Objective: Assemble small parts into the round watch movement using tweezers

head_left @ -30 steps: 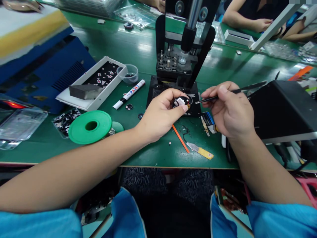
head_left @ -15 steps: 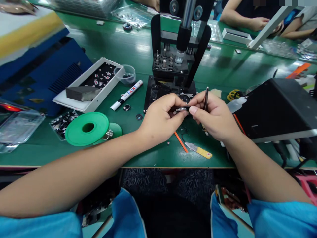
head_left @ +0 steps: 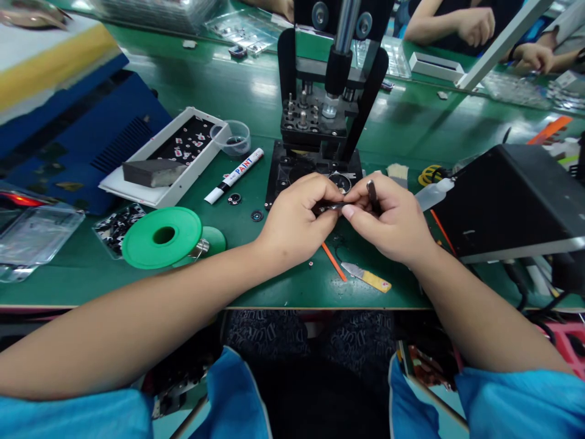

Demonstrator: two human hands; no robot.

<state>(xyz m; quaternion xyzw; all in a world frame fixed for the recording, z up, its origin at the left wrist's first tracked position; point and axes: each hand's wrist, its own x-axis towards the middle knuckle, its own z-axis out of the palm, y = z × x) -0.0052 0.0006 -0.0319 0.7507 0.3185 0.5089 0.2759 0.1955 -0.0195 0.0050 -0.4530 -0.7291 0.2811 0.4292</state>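
Note:
My left hand (head_left: pixel 297 216) is closed round a small dark round part (head_left: pixel 329 207), which lies mostly hidden between the fingers. My right hand (head_left: pixel 388 216) pinches the right edge of that same part, thumb and fingertips meeting those of the left. A dark slim tool (head_left: pixel 372 196), perhaps tweezers, is also held in the right hand, sticking up between its fingers. Just behind both hands is the black base of a press (head_left: pixel 278 177), with a ring-shaped piece (head_left: pixel 340 182) on it.
Left of the hands lie a paint marker (head_left: pixel 235 175), two small round parts, a green spool (head_left: pixel 137 241) and a white tray (head_left: pixel 176 192). In front are an orange stick (head_left: pixel 334 262) and a yellow-handled blade (head_left: pixel 375 281). A black box (head_left: pixel 516 195) stands right; people's hands show beyond.
My right hand has shifted slightly left and closer to my left hand, and its tool now leans left. The held part is tilted and more covered. Another person's hand across the bench has risen.

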